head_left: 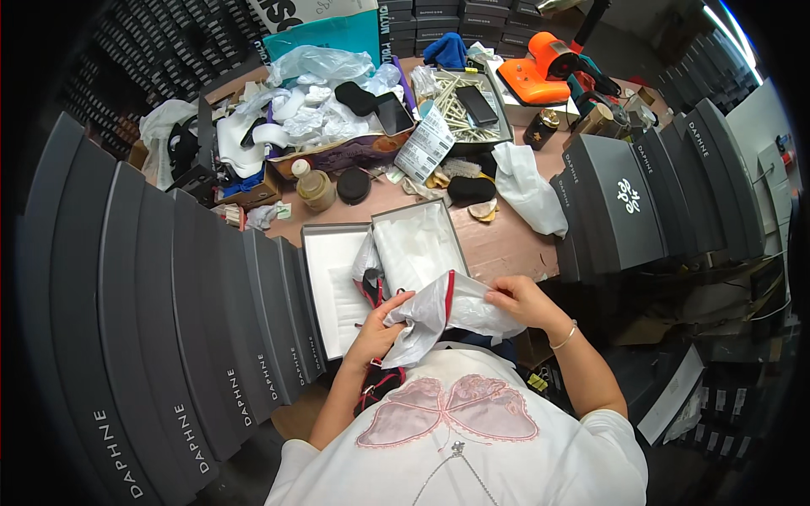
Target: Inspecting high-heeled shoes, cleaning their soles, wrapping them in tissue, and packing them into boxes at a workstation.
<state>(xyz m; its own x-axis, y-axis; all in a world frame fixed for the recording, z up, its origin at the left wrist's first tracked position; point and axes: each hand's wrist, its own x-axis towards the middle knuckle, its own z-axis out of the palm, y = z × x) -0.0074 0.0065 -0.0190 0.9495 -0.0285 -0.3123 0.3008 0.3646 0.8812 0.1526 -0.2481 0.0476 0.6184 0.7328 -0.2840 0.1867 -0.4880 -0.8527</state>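
Note:
In front of my chest a crumpled white wrapping sheet [422, 319] is stretched between my two hands, with a narrow red strip [450, 295] showing at its middle. My left hand [377, 331] is closed on the sheet's left side. With thumb and fingers pinched, my right hand [521, 302] grips its right edge. A black and red strappy shoe [371, 285], partly wrapped in white, lies in the open shoe box [310, 278] just beyond my left hand. Below my left wrist shows another black and red strappy piece [380, 386], partly hidden by my arm and the sheet.
Grey shoe boxes [126, 320] stand in a long row on my left; more boxes [599, 194] stand on the right. Across the table are a bin of crumpled white paper [321, 110], a tray of sticks [460, 105] with a phone [477, 106], a bottle [315, 191] and an orange device [540, 72].

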